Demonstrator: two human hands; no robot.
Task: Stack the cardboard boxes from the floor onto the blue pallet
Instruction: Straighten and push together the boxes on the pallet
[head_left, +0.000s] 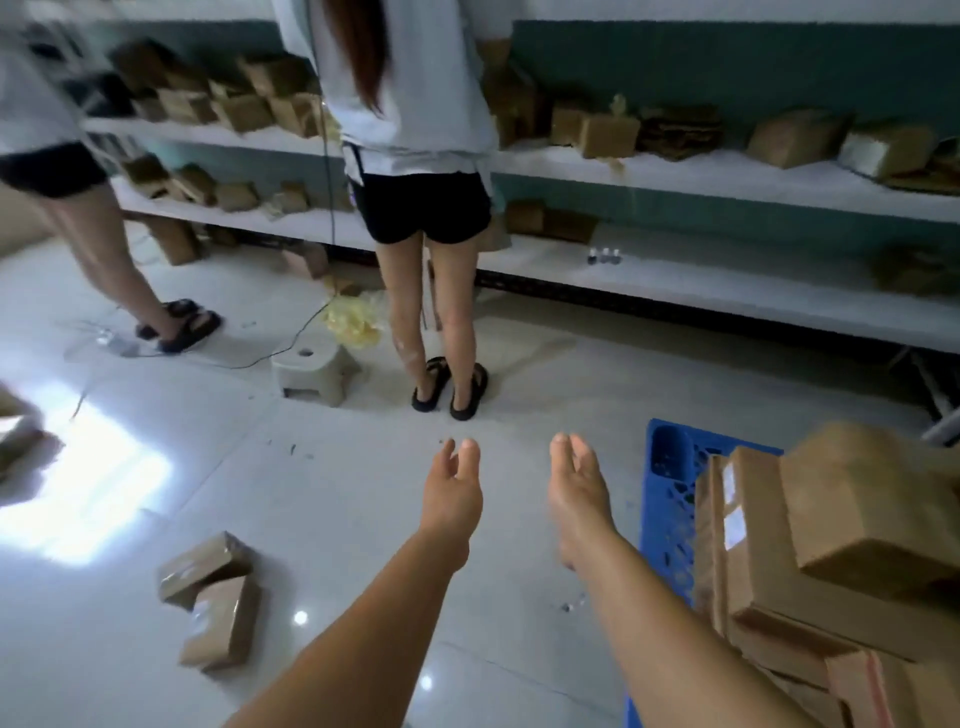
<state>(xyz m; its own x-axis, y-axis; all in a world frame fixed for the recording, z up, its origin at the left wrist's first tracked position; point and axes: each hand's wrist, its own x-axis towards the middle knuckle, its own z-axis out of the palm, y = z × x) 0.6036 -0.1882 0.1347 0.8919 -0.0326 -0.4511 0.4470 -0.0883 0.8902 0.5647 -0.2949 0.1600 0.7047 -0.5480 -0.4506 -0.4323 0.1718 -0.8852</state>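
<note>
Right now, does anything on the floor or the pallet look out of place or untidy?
Yes. Two cardboard boxes lie tilted on the floor, one leaning against the other. On the blue pallet the top box sits askew across the stack. A crumpled yellow wrapping lies beside the stool.

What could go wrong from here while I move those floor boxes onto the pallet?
The top box on the blue pallet sits tilted on an uneven stack; adding more might topple it. A cable and a small stool lie on the glossy floor, a trip hazard. Both your left hand and right hand are empty, near a standing person.
</note>
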